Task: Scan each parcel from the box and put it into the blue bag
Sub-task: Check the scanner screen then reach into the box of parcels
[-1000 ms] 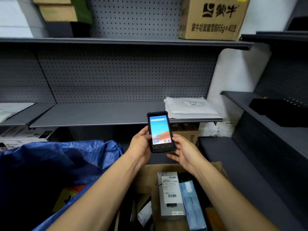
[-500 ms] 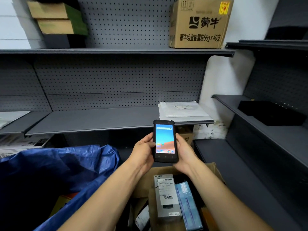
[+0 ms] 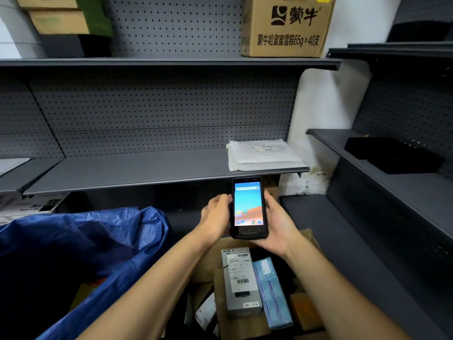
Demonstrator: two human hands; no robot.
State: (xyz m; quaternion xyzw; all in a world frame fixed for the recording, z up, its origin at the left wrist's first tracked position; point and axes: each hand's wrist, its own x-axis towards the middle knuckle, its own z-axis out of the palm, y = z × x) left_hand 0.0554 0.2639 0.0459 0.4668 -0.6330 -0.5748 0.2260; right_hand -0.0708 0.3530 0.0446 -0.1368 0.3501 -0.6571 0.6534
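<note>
At the left the crumpled blue plastic bag [image 3: 81, 244] lies open. My left hand [image 3: 217, 217] and right hand [image 3: 278, 227] both grip the black handheld scanner with lit screen [image 3: 248, 208] above the brown cardboard box [image 3: 208, 261], where a grey labelled parcel [image 3: 241, 283] lies beside a light-blue one [image 3: 272, 293].

The scanner [image 3: 248, 207], a black handheld with a lit blue and orange screen, stands upright, facing the camera, above the box [image 3: 247, 326]. The open cardboard box sits low at centre. Inside, a grey parcel [image 3: 241, 288] with a white barcode label lies face up, a light blue parcel [image 3: 273, 293] just beside it on the right. The blue bag [image 3: 81, 244], crumpled and open, sits left of the box.
</note>
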